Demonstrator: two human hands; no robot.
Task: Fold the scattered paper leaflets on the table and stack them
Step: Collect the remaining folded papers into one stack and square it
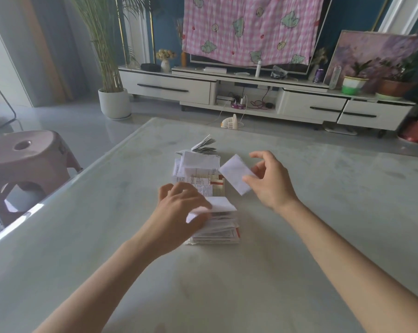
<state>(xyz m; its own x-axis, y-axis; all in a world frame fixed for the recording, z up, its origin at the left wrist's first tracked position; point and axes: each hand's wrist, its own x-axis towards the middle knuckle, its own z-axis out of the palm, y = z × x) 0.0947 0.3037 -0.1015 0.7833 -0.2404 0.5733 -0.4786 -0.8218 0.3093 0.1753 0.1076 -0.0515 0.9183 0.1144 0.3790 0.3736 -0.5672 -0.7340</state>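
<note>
While the left hand [179,207] rests uncurled on the near stack [217,227], steadying it I judge, I log the right hand [270,181] pinching a folded leaflet [235,173] aloft beside the unfolded pile [198,169].

Daylight, soft, bright, entering from 9 o'clock. Glare strip along table [83,224] edge at 8 o'clock. Shadows faint. Left hand [178,207] slightly motion-blurred. Wide-angle bowing toward edges.

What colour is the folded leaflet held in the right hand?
White; the leaflet shows best in the head view.
</note>
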